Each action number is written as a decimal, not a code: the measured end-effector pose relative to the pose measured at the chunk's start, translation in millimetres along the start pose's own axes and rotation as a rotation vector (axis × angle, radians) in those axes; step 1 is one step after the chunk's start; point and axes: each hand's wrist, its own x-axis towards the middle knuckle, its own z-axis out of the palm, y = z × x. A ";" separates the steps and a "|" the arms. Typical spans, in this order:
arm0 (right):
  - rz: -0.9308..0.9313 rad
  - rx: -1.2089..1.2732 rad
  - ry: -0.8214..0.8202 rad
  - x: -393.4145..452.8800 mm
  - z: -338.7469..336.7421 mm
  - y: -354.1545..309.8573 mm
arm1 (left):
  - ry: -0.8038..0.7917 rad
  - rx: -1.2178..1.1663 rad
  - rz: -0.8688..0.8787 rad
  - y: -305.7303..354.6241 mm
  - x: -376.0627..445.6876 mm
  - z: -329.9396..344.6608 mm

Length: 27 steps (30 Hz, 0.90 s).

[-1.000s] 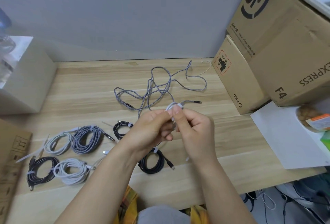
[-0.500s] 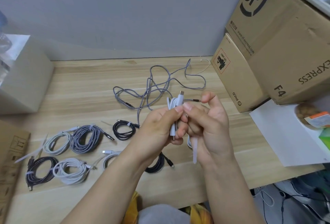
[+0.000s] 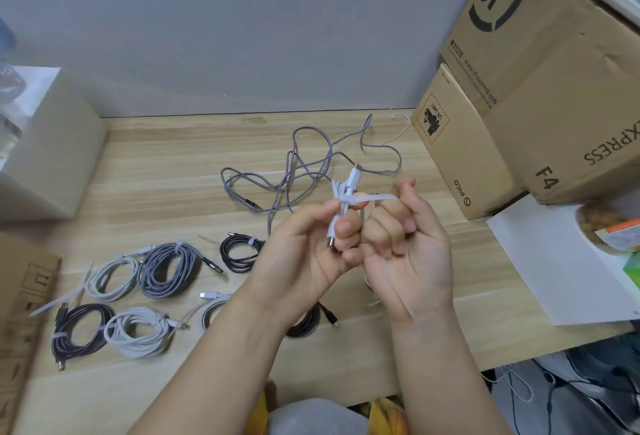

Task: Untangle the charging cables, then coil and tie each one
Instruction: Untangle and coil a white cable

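Above tabletop (image 3: 173, 174), centre: white cable (image 3: 348, 192), coiled, was held off the wood.
Left hand (image 3: 304, 247) grip: pinched the bundle at the tie's crossing.
Right hand (image 3: 405, 244) grip: fingers curled narrow on the strap's tail, at 3 o'clock of the bundle.
Tie strap (image 3: 374, 197): flat, thin, pale, wrapped once round the coil.
Risk: strap could slip loose if tension dropped; smooth, springy loops would likely splay.
Grey cable (image 3: 311, 160): braided, matte, lay tangled at 12 o'clock, untied.
Tied coils (image 3: 166, 266): braided and smooth, at 9 o'clock.
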 end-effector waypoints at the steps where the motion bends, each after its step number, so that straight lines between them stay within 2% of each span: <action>1: 0.007 0.035 -0.009 0.4 -1.7 -1.0 | -0.032 -0.027 -0.017 0.9 0.3 -2.3; 3: 0.044 0.091 -0.045 0.5 -3.5 -2.7 | -0.077 -0.034 -0.016 2.2 0.6 -6.6; 6: 0.096 0.146 -0.080 0.8 -3.5 -7.7 | -0.130 0.079 0.018 4.8 0.0 -12.0; 11: 0.075 0.093 -0.271 -1.2 -4.3 -12.0 | -0.018 0.341 0.114 4.2 -0.6 -15.1; 15: -0.170 -0.352 -0.182 -3.8 -8.9 -10.3 | 0.090 0.627 0.179 5.8 0.7 -19.3; 17: -0.244 -0.499 -0.189 -3.6 -9.0 -12.1 | 0.095 0.742 0.188 6.6 0.1 -22.0; 21: -0.297 -0.544 -0.231 -7.0 -4.7 -19.2 | 0.060 0.866 0.193 7.8 -0.2 -25.4; 24: -0.337 -0.599 -0.173 -7.5 -2.0 -24.8 | 0.060 0.949 0.227 9.6 -0.7 -26.8; 27: -0.345 -0.772 -0.091 -7.6 -0.3 -29.7 | 0.047 1.043 0.243 9.3 -2.2 -26.0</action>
